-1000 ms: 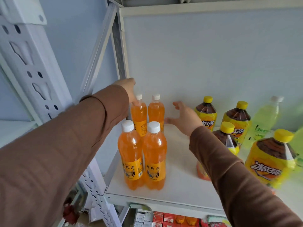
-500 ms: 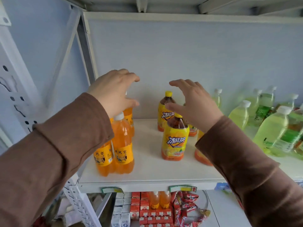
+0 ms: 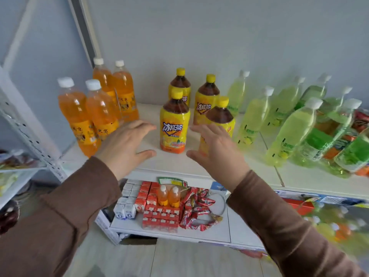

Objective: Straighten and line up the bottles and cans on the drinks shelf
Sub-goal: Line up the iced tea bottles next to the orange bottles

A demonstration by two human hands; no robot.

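On the white shelf (image 3: 175,162) stand several orange soda bottles (image 3: 99,114) at the left, several yellow-labelled iced tea bottles in the middle and several pale green bottles (image 3: 287,132) at the right. The front iced tea bottle (image 3: 174,124) stands upright between my hands. My left hand (image 3: 125,144) is open just left of it, fingers spread, touching nothing. My right hand (image 3: 217,150) is open just right of it and covers the lower part of another iced tea bottle (image 3: 220,114).
A white perforated shelf upright (image 3: 34,136) rises at the left. The lower shelf (image 3: 209,232) holds small red and white cartons (image 3: 157,212), two small orange bottles (image 3: 168,196) and red snack packets (image 3: 197,208). A grey wall backs the shelf.
Both hands have come down from above the bottles to either side of the front iced tea bottle. The view has pulled back and tilted down, showing the lower shelf.
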